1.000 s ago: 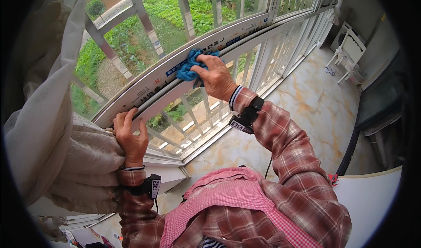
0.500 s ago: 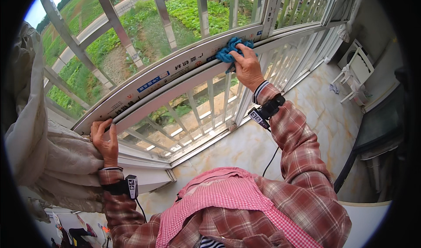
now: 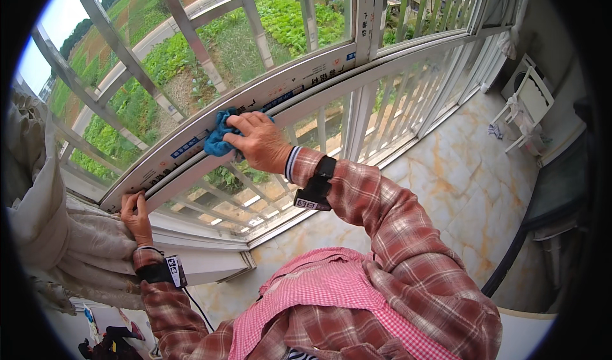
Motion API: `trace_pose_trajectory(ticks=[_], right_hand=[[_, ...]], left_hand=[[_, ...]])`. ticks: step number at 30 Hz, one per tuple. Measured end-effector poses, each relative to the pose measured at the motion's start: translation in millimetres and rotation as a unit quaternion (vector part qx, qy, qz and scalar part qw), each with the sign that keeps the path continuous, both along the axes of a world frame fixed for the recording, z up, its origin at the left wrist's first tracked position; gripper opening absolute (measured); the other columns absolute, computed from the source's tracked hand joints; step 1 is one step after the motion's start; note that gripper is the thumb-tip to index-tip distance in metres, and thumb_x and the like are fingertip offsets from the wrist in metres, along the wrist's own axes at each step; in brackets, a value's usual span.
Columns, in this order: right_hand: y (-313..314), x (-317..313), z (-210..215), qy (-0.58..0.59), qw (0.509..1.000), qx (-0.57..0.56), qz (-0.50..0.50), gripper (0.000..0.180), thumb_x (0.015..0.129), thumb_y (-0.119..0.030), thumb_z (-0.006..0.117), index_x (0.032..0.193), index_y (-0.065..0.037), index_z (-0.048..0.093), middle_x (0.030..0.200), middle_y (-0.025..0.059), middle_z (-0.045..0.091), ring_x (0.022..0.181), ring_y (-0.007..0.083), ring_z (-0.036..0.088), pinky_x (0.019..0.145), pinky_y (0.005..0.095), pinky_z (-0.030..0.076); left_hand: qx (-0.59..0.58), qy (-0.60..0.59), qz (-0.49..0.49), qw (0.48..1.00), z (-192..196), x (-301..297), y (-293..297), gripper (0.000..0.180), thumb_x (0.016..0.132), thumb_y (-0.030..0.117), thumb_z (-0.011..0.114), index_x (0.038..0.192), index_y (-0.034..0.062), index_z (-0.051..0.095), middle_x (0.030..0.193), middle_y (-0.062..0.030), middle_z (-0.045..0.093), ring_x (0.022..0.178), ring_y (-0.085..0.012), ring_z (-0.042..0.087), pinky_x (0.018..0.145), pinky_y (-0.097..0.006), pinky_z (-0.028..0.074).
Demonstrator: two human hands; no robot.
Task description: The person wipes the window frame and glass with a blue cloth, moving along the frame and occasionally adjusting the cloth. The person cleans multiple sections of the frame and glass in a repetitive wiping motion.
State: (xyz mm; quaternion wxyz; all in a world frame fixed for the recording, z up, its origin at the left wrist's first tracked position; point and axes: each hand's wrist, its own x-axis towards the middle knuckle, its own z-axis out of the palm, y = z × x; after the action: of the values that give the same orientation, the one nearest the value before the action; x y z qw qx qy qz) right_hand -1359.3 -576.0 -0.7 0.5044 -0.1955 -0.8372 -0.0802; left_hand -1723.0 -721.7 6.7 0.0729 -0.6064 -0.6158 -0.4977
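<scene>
A crumpled blue cloth is under the fingers of my right hand, pressed against the white window rail about midway along its near section. The rail carries printed film and stickers. Down at the rail's left end, my left hand rests with its fingers on the frame, beside the bunched pale curtain; it holds no loose thing that I can see, and its fingertips bend over the rail's edge. Part of the cloth is hidden beneath my right palm.
Metal bars stand outside the glass. Below the rail, a lower glazed panel reaches toward the marbled floor. A white chair stands at the far right, and a dark panel leans nearer. Clothing-like items lie at lower left.
My right hand has slid left along the rail with the blue cloth, toward my left hand. My left hand stays at the rail's left end while the view has shifted slightly.
</scene>
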Motion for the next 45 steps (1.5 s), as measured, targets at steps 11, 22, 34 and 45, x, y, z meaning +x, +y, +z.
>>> trace_pose_trajectory(ticks=[11, 22, 34, 45], right_hand=[[80, 228, -11, 0.028, 0.965, -0.044, -0.256, 0.029, 0.080, -0.002, 0.057, 0.107, -0.006, 0.068, 0.124, 0.0176, 0.057, 0.112, 0.0383, 0.053, 0.098, 0.0464, 0.042], [81, 227, -5, 0.052, 0.952, -0.095, -0.287, 0.030, 0.079, -0.005, 0.059, 0.106, -0.008, 0.070, 0.121, 0.0136, 0.061, 0.113, 0.0349, 0.055, 0.100, 0.0452, 0.041], [26, 87, 11, 0.025, 0.992, -0.087, -0.088, 0.026, 0.076, -0.003, 0.059, 0.100, -0.006, 0.070, 0.114, 0.0165, 0.061, 0.107, 0.0356, 0.057, 0.095, 0.0424, 0.046], [89, 219, 12, 0.066, 0.949, -0.185, -0.248, 0.024, 0.085, 0.001, 0.057, 0.106, 0.001, 0.070, 0.117, 0.0198, 0.064, 0.107, 0.0365, 0.061, 0.093, 0.0395, 0.048]], left_hand=[[-0.013, -0.001, -0.008, 1.000, 0, -3, -2, 0.010, 0.089, 0.001, 0.058, 0.089, -0.0042, 0.067, 0.085, -0.0068, 0.059, 0.080, -0.0152, 0.056, 0.075, -0.026, 0.044], [-0.010, 0.001, -0.006, 1.000, 2, 1, -3, 0.011, 0.088, 0.001, 0.057, 0.088, -0.0042, 0.066, 0.085, -0.0074, 0.058, 0.079, -0.0160, 0.057, 0.075, -0.027, 0.044], [-0.002, -0.008, -0.026, 1.000, 1, -2, -1, 0.009, 0.089, 0.001, 0.058, 0.089, -0.0036, 0.066, 0.086, -0.0058, 0.058, 0.079, -0.0137, 0.056, 0.073, -0.025, 0.043], [0.030, 0.008, 0.031, 0.999, 9, 11, -5, 0.005, 0.078, 0.003, 0.065, 0.079, 0.0003, 0.070, 0.075, -0.0060, 0.061, 0.071, -0.0167, 0.061, 0.066, -0.027, 0.045]])
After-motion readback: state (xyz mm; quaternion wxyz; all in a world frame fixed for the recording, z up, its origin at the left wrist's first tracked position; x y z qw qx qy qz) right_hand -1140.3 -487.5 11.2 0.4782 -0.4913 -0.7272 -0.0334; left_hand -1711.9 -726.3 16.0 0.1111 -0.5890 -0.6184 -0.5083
